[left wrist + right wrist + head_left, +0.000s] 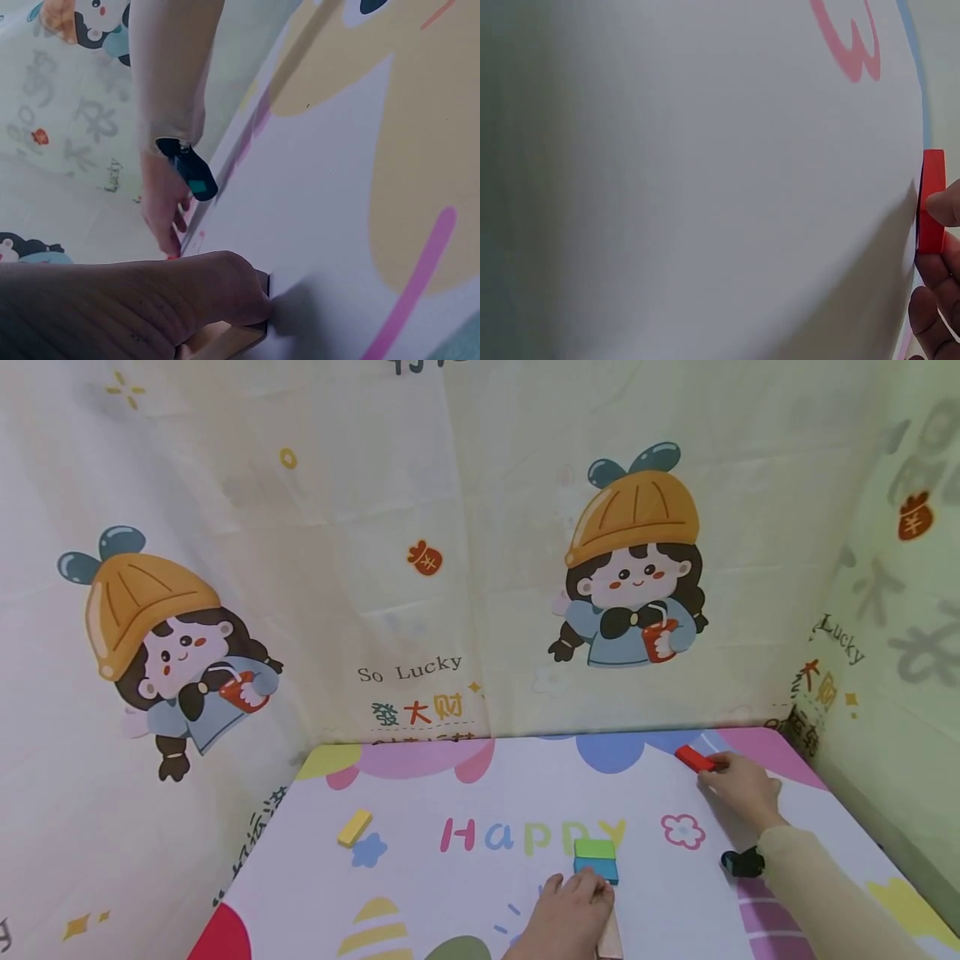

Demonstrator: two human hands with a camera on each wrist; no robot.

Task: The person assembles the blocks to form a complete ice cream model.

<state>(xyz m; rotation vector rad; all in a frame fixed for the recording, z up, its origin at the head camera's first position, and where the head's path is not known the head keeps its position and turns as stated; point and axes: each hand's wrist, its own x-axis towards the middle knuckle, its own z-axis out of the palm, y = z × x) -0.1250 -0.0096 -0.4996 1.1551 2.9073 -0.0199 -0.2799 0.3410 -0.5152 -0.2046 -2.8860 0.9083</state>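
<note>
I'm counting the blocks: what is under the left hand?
Under the left hand, a pale block partly shows; the hand covers the rest, and anything else beneath cannot be seen.

On the white printed counter (408, 793), a gap lies open between the yellow rectangular block (355, 828) and the light-green rectangular block (595, 849). That one, the blue rectangular block (596, 869) and the left hand (564, 912) over a pale wooden block (611, 937) obstruct the middle; cream printed cloth (517, 702) bars the way beyond the red rectangular block (694, 758).

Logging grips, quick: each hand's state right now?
Left hand: at the pale wooden block; whether it grips cannot be told.
Right hand: closed, pinching the red block.
</note>
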